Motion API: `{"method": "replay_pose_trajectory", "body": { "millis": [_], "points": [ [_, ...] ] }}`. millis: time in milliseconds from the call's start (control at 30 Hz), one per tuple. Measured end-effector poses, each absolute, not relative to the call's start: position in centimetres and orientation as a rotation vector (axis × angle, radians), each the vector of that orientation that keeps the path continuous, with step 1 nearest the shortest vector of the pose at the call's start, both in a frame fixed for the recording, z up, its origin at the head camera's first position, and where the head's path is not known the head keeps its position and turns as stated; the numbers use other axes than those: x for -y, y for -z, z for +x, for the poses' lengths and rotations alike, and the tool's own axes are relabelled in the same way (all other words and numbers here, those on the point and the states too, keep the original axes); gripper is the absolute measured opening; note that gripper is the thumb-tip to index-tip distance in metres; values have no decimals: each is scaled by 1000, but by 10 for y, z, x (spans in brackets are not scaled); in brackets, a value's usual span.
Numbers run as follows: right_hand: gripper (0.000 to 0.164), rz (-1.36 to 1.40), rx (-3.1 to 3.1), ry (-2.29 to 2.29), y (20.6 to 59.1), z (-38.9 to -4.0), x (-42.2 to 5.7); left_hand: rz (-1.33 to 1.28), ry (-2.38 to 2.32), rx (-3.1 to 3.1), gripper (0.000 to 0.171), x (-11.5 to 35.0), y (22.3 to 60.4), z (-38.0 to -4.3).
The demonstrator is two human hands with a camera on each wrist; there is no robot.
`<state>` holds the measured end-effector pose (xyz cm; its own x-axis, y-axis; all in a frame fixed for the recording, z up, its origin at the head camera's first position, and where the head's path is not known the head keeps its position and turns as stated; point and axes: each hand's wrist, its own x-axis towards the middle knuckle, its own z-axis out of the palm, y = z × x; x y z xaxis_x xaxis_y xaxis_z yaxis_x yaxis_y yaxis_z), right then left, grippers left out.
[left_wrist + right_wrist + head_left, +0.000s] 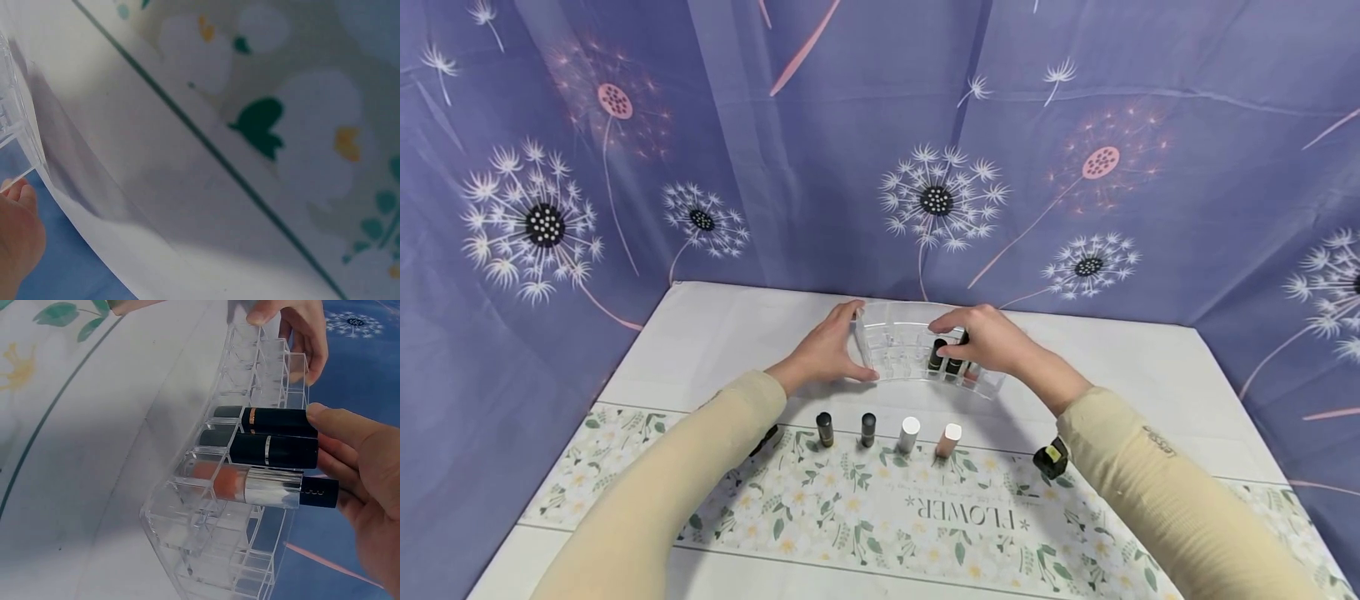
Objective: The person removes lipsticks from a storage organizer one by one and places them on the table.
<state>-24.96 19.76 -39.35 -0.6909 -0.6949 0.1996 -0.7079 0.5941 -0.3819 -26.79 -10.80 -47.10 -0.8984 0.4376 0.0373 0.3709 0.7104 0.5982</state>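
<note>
A clear lipstick organizer (898,358) with small compartments stands near the back of the table. My left hand (829,346) grips its left end, thumb at the front and fingers at the back. My right hand (988,337) is over the organizer's right half. There the thumb touches the top of a black lipstick with a gold-toned band (278,420); its other fingers are partly hidden behind the tubes. Beside it stand a black lipstick with a silver band (275,450) and a coral tube with a silver collar and black cap (272,487). All three sit in compartments.
In front of the organizer, a row holds a black tube (825,429), a dark grey tube (868,429), a white tube (908,434) and a pinkish tube (948,440). A black object with a yellow-green mark (1050,458) lies by the right sleeve. A patterned curtain (820,167) hangs behind.
</note>
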Motion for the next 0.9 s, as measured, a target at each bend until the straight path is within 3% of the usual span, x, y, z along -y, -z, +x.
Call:
{"method": "replay_pose_trajectory", "body": {
  "millis": [900],
  "points": [
    [25, 1229, 2684, -695, 394, -240, -195, 666, -925, -2812, 135, 106, 470, -267]
  ]
}}
